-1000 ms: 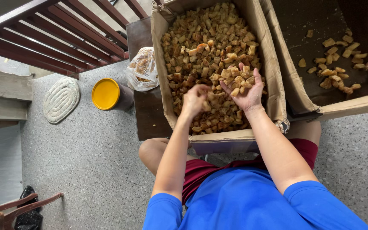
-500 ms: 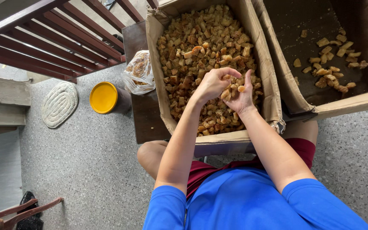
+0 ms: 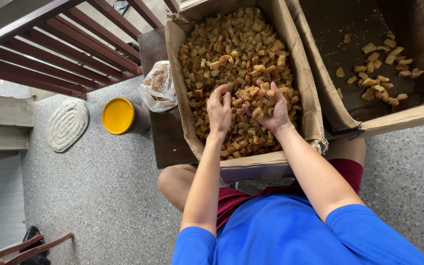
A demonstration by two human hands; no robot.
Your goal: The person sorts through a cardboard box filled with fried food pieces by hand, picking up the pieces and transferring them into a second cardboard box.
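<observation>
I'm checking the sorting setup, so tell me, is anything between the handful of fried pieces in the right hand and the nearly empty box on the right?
Only cardboard: the right hand cups pieces over the full box, whose raised side wall and the neighbouring box wall stand between. Above them, nothing visible blocks the way.

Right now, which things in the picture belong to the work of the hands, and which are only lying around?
In use:
- left hand, reaching into the pieces
- right hand, cupping a heap of pieces
- full cardboard box of brown fried pieces

Lying about:
- second box, nearly empty
- plastic bag
- yellow lid
- oval mat
</observation>
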